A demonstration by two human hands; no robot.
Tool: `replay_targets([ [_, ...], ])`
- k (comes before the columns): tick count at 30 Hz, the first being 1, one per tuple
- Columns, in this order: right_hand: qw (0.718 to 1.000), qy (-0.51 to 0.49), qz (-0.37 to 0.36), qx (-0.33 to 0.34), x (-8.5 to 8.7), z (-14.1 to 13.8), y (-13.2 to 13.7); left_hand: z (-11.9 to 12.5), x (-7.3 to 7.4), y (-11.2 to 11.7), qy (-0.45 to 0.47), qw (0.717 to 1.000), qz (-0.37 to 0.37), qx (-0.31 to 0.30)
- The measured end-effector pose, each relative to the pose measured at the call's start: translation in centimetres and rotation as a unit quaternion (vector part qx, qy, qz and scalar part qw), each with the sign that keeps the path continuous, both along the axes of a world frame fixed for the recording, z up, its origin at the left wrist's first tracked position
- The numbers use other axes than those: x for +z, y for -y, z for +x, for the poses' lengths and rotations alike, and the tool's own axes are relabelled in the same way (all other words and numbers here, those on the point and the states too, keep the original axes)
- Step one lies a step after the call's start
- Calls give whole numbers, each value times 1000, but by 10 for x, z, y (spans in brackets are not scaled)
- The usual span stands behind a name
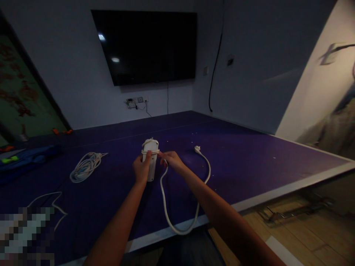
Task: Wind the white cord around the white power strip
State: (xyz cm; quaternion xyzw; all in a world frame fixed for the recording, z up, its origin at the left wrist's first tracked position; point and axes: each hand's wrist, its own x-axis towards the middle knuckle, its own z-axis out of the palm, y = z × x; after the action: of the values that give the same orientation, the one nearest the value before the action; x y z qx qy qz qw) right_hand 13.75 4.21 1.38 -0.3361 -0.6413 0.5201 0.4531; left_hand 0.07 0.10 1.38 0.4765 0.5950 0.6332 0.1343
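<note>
1. Left hand (142,168): fingers clenched around the body of a white power strip (150,159), centre of the frame.
2. Right hand (172,160): fingertips pinching the white cord (166,207) just beside the strip's right edge.
3. Power strip: held upright over the purple table (249,162), with turns of cord wrapped across its upper end.
4. Cord: loops down toward the table's near edge, then curves back up to its plug (197,149), lying right of centre.
5. Coiled white cable (84,167): lies on the table, left of centre, well apart from the hands.
6. Loose white cable (47,201): lower left, on the table.
7. Dark wall screen (146,46): upper centre.
</note>
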Motion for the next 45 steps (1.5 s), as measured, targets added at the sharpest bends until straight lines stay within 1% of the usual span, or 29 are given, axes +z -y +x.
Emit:
replay_targets([
  [3,997,54,37,-40,-4,-3,4,1,-4,4,-105,993,3,52],
  [6,992,77,50,-88,-10,-7,4,3,-7,8,-210,971,-19,111],
  [8,991,79,49,-98,-13,-9,3,4,-8,11,-257,956,-31,135],
  [10,993,67,39,-92,-15,-10,2,5,-7,12,-284,947,-35,148],
  [14,996,32,0,-80,-14,-11,4,7,-5,12,-316,937,-37,144],
  [19,995,6,-48,-85,-11,-12,7,5,-10,9,-342,928,-46,141],
  [24,996,-54,-63,-46,-10,-11,5,2,-13,7,-358,923,-36,139],
  [26,995,-76,-61,-28,-10,-9,5,1,-14,6,-355,926,-24,126],
  [28,992,-101,-68,-24,-9,-6,3,1,-15,6,-346,934,-2,88],
  [29,990,-117,-74,-24,-9,-5,2,0,-15,7,-338,939,12,57],
  [31,985,-149,-85,-23,-9,-1,-1,0,-16,7,-305,951,45,-27],
  [33,981,-175,-87,-20,-10,2,-3,-1,-16,5,-242,961,74,-110],
  [34,979,-183,-86,-19,-10,4,-4,-1,-16,4,-199,967,82,-139],
  [36,977,-198,-81,-15,-10,5,-5,-3,-16,0,-102,978,78,-167],
  [39,974,-214,-72,15,-8,3,-2,-8,-16,-7,44,983,33,-172],
  [40,974,-216,-69,29,-7,3,-1,-9,-17,-8,88,979,15,-184],
  [42,973,-214,-61,53,-5,2,3,-11,-19,-9,162,957,-22,-240],
  [45,975,-204,-48,74,-3,2,7,-11,-21,-9,244,904,-61,-346],
])
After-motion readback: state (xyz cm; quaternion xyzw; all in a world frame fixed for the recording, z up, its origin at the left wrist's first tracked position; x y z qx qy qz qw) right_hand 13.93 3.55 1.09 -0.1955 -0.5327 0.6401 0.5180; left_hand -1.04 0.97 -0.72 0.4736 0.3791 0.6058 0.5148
